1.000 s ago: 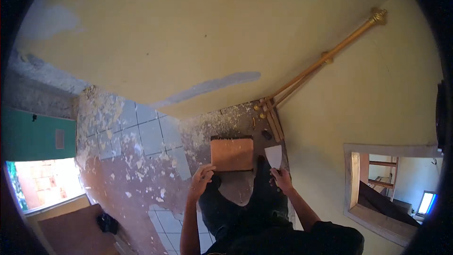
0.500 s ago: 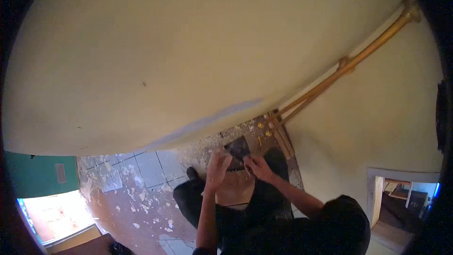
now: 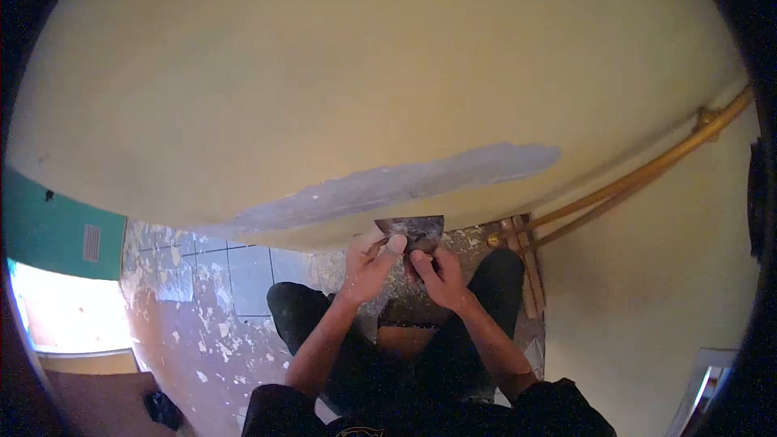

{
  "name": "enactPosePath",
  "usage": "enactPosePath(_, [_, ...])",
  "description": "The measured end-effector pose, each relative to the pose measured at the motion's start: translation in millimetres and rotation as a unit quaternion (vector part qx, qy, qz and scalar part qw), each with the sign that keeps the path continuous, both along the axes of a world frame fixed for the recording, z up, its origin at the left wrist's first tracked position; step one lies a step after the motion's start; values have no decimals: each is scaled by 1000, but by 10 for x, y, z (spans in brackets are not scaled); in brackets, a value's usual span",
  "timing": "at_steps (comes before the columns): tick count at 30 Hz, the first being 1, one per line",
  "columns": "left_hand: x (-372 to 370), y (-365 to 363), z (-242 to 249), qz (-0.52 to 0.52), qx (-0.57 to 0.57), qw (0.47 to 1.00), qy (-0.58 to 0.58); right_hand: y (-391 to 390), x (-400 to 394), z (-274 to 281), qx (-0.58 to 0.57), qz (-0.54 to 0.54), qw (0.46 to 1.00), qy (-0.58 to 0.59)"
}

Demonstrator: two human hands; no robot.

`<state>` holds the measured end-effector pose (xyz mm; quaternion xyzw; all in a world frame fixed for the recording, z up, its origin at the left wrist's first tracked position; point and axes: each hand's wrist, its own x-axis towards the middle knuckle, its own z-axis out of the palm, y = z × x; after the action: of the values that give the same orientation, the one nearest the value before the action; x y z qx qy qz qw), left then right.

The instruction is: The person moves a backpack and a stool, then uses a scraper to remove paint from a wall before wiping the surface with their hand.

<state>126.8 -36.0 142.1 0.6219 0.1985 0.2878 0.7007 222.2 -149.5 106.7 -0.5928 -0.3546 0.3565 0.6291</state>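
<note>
A wide-bladed putty knife (image 3: pixel 421 226) is held up between my two hands, its blade smeared with grey and pointing toward the wall. My right hand (image 3: pixel 441 279) closes around its handle end, thumb on top. At the blade's left side, my left hand (image 3: pixel 368 267) pinches it, thumb laid over the face near the edge. Just beyond the blade, a long grey patch (image 3: pixel 421 178) runs across the low part of the yellowish wall (image 3: pixel 324 73). My bent knees are on either side of my hands.
Brown poles (image 3: pixel 639 178) run along the right-hand wall to the corner, by wooden strips (image 3: pixel 526 267). White flakes litter the worn floor (image 3: pixel 206 348) at left, with grey tiles (image 3: pixel 247 275). A green wall section (image 3: pixel 57 218) is at far left, above a bright opening (image 3: pixel 69 307).
My view has turned right and closer to the wall, so the grey patch looks larger. My left hand has come onto the putty knife blade, which is now raised nearer the wall.
</note>
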Motion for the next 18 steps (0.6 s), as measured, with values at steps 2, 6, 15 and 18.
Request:
enactPosePath(2, [-80,132,-40,-25,34,999,11,33,-76,-61,0,0,1000,-29])
enactPosePath(6, [-26,183,116,-6,50,999,12,161,-133,-106,3,-33,999,-27])
enactPosePath(15, [67,384,60,117,112,987,-18,563,-213,207,38,-85,992,-84])
enactPosePath(18, [37,452,56,91,92,991,-44,639,-294,187,37,-125,986,-106])
